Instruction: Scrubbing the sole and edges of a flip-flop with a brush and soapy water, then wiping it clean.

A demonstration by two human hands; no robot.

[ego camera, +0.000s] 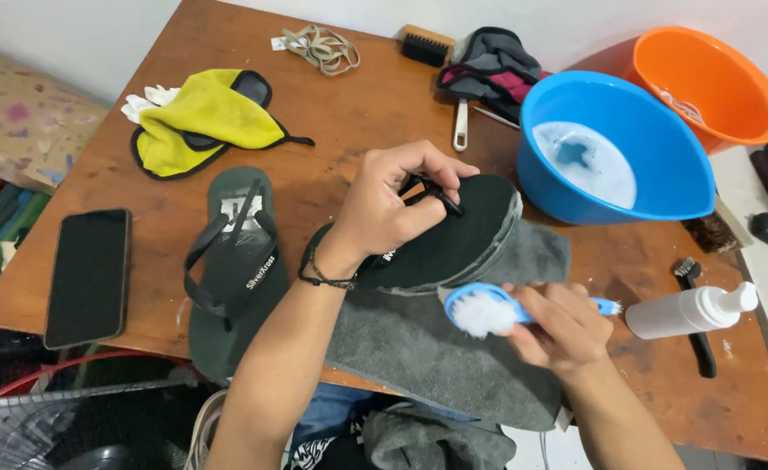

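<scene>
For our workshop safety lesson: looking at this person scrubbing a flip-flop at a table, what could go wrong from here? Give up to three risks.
1. The blue basin holds soapy water close behind the flip-flop that the left hand grips; a jolt might slosh it over the table.
2. The foamy blue brush in the right hand could flick suds toward the phone lying unprotected on the table.
3. The white spray bottle lies on its side near the right hand and might roll or get knocked.

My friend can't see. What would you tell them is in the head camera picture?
A person's left hand holds a dark flip-flop by its strap on a grey towel, while the right hand holds a soapy blue brush beside it. On the wooden table are another flip-flop, a phone and a blue basin.
</scene>
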